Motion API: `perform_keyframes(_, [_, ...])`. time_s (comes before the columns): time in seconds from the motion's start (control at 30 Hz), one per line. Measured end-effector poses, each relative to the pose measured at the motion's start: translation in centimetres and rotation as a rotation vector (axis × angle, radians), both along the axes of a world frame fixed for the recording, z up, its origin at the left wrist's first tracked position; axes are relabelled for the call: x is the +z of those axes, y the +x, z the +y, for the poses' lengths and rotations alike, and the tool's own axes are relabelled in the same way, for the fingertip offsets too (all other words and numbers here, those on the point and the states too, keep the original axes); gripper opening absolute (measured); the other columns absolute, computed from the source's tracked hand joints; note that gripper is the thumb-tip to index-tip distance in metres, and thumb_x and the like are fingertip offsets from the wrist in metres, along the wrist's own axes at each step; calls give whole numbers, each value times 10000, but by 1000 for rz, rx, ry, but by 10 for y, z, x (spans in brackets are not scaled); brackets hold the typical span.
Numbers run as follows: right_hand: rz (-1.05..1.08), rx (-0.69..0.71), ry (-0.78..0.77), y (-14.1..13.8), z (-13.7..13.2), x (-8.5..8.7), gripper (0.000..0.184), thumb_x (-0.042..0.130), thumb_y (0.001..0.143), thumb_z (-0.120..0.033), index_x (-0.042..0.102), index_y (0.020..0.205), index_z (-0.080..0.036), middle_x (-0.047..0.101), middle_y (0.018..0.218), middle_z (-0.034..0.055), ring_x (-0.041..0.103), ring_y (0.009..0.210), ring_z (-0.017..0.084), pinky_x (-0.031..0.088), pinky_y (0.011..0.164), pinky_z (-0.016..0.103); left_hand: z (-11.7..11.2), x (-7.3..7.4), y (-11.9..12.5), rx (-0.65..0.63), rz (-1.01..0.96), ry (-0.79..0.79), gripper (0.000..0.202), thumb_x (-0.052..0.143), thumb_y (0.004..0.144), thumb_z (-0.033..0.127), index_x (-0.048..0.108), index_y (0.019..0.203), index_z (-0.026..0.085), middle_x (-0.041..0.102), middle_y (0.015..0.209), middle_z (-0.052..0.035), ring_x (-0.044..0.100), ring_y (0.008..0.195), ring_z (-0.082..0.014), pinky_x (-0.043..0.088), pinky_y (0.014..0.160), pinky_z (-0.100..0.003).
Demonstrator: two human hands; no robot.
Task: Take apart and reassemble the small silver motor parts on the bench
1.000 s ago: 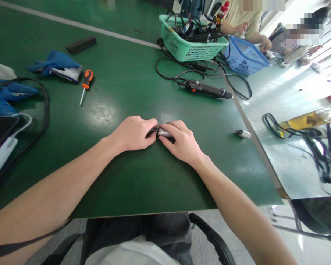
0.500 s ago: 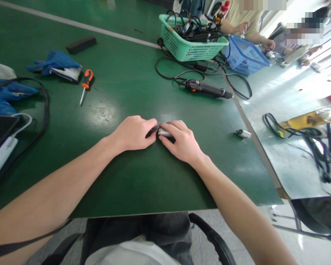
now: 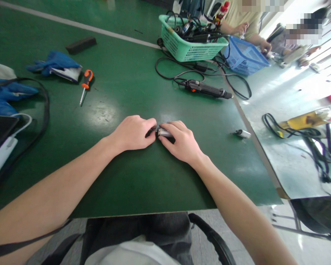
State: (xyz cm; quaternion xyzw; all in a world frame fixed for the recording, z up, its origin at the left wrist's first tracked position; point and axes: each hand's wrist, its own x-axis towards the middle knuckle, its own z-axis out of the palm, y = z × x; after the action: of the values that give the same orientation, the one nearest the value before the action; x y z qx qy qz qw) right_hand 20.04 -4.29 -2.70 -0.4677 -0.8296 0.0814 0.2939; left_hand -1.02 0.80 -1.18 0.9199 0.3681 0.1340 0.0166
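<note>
Both of my hands rest on the green table mat, meeting at a small silver metal cylinder. My right hand is closed around the cylinder's body. My left hand is curled, with thumb and fingertips pinched on a dark piece at the cylinder's left end; I cannot make out what that piece is. The cylinder lies just above the mat, mostly hidden by my fingers.
A second small silver cylinder lies near the mat's right edge. A black electric screwdriver with cable, an orange-handled screwdriver, blue gloves, a green basket and a blue basket sit further back. Other people work at the far right.
</note>
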Motion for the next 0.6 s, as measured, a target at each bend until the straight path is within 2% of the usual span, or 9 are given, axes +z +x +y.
perform_keyframes(0.6, [0,-23,33,1,0,-1,283,594,946,-295,648,1212,-217,690,1097,101,619,1023,277,535,935,455,0,0,0,-9,2,-13,218,483,899,332,660,870,207,677,699,-38,605,634,-202,387,599,-320])
